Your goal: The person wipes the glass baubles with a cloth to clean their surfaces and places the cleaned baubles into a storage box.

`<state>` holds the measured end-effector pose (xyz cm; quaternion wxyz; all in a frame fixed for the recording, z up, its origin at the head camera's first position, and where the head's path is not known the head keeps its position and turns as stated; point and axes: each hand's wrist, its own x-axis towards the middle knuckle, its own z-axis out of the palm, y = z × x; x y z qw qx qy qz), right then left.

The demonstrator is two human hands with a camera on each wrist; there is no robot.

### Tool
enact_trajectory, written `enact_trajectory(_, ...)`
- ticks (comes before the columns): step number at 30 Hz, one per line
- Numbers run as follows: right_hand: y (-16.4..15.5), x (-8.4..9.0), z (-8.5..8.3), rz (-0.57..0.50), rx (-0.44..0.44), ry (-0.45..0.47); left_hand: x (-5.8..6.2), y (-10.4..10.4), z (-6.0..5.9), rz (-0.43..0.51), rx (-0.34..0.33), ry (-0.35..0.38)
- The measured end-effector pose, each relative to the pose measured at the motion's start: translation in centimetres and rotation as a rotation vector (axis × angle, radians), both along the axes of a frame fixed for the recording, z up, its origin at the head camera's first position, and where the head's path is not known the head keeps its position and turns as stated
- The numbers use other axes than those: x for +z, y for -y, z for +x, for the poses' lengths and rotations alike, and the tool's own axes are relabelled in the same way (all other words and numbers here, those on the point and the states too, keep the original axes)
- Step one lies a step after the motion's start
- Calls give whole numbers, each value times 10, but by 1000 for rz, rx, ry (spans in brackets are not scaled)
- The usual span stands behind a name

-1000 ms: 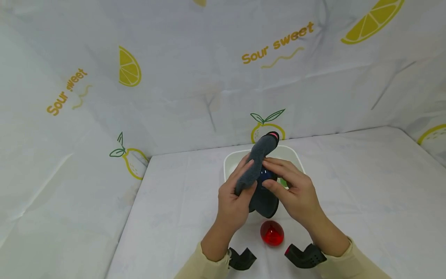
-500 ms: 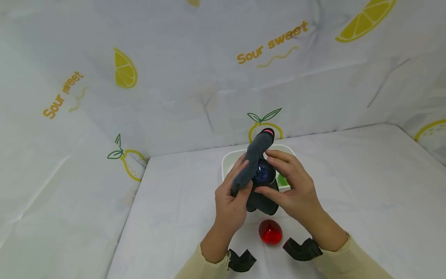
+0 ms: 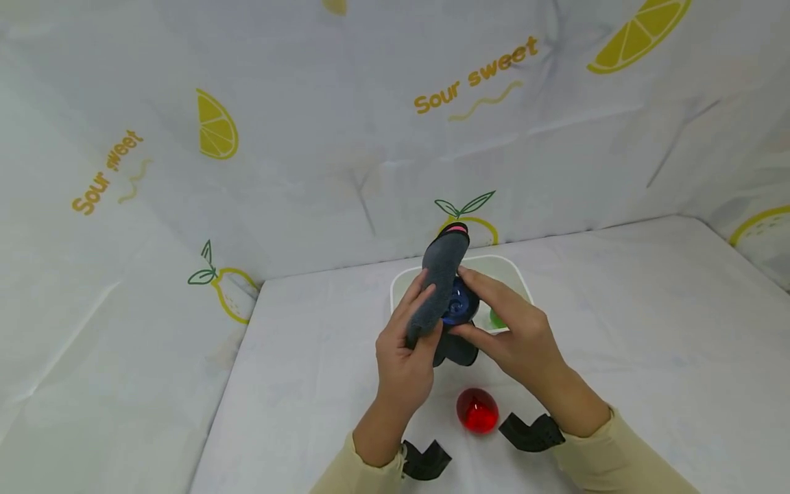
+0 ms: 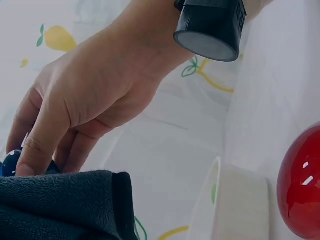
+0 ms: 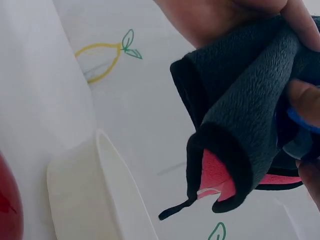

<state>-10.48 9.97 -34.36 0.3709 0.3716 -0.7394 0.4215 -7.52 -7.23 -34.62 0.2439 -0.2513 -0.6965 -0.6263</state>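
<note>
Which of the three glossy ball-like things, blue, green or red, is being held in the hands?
The blue ball, pinched by the right hand against the grey cloth; the red one lies on the table, the green one in the tub.

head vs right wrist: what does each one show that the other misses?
Head only: both hands, left hand gripping the dark grey cloth, right hand holding the blue ball against it; a green thing in the white tub.
Right wrist only: the cloth's pink inner lining.
Both: cloth, tub, red egg-shaped thing, lemon-print sheet.
</note>
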Motion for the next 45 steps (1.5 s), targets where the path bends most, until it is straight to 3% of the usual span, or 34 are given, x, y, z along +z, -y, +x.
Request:
enact_trajectory(6,2,-2,3,-28,15,77,1,1,-1,10,5,4)
enact_trajectory(16,9,-7,4,-114,-46,47,-1,-2,0,79,-38,64)
enact_trajectory(20,8,-7,3,-227,-15,170,0,-4,2,76,-54,90)
enact_trajectory(27,5,-6,3,-394,-4,517,0,-3,2,30,-59,56)
enact_trajectory(32,3,-1,3,-437,30,652,1,1,0,8,-58,46)
enact_trajectory(37,4,0,5,-297,67,604,0,3,-2,-8,-30,88)
enact_trajectory(42,5,-2,5,-153,76,435,2,5,-4,-10,-10,133)
enact_trajectory(45,5,-4,3,-65,37,313,2,8,-6,2,-1,155)
